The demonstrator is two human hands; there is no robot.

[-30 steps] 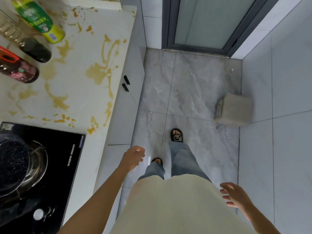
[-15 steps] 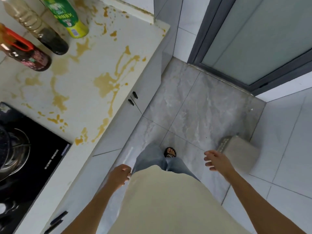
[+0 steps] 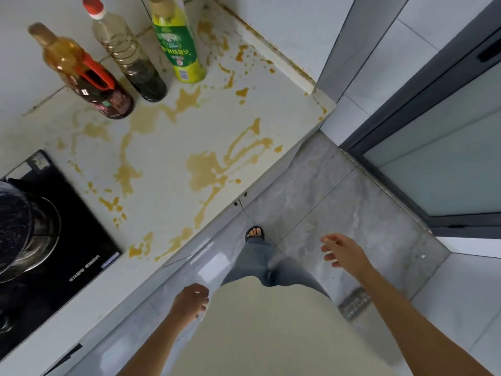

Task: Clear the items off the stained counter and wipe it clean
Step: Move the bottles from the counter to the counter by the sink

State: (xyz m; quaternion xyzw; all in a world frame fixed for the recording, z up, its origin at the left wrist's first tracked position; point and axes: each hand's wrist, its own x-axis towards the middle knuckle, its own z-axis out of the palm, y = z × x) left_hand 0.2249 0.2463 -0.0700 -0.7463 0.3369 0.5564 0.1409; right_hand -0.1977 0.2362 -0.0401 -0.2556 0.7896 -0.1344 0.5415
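Note:
The white counter [image 3: 168,147] is smeared with yellow-brown stains. Three bottles stand along its back by the wall: a dark sauce bottle with a red handle [image 3: 89,77], a clear bottle with a red cap and dark liquid [image 3: 127,52], and a green-and-yellow labelled bottle [image 3: 176,42]. My left hand [image 3: 191,299] hangs below the counter's front edge, fingers loosely curled, holding nothing. My right hand [image 3: 343,249] is out over the floor, fingers spread and empty. Both hands are away from the bottles.
A black glass hob [image 3: 62,240] with a steel pot [image 3: 19,226] takes the counter's left part. Cabinet doors with dark handles [image 3: 240,199] run below the counter. A glass door with a dark frame [image 3: 433,147] is at right. A floor drain [image 3: 355,302] lies beside my leg.
The view has swung left and up toward the counter, bringing all three bottles into full sight. My right hand has lifted and moved forward; my left hand stays low by my side.

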